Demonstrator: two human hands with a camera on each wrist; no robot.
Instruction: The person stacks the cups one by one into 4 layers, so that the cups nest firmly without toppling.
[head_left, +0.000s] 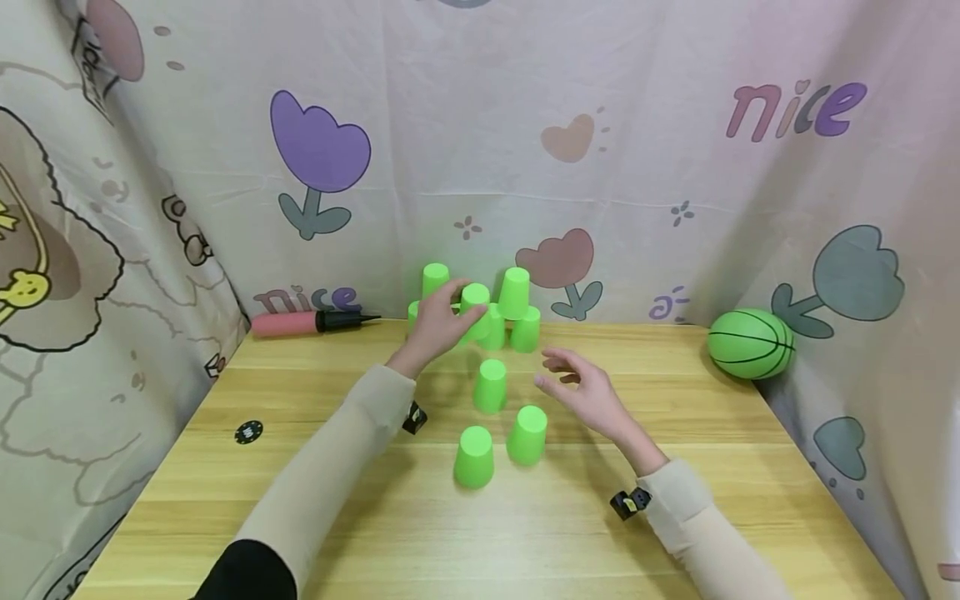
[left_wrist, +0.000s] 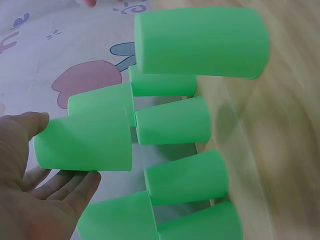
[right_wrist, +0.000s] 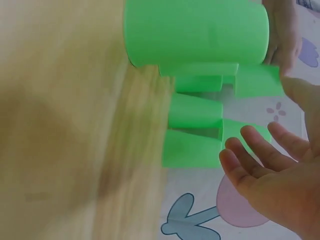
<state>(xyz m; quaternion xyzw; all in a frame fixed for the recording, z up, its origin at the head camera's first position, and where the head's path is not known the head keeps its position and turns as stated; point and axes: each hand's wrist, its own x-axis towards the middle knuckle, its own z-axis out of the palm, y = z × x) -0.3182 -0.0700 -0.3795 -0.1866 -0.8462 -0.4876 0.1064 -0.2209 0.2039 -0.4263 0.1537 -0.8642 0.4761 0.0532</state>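
Observation:
My left hand (head_left: 441, 323) pinches an upside-down green plastic cup (left_wrist: 82, 145) between thumb and fingers. This cup is close over a bottom row of green cups (head_left: 526, 330) at the back of the table, between two upper cups, one on the left (head_left: 435, 278) and one on the right (head_left: 514, 293). My right hand (head_left: 588, 393) hovers right of the stack, fingers loosely bent, holding nothing. Three more upside-down cups stand apart nearer me: a rear one (head_left: 491, 387), a right one (head_left: 528, 436) and a front one (head_left: 474, 457). My left hand partly hides the bottom row.
A pink and black hand pump (head_left: 300, 323) lies at the table's back left edge. To the left is a black poker chip (head_left: 249, 432). A green ball (head_left: 751, 343) rests at the back right corner. A printed curtain (head_left: 465, 125) hangs right behind the wooden table (head_left: 600, 542).

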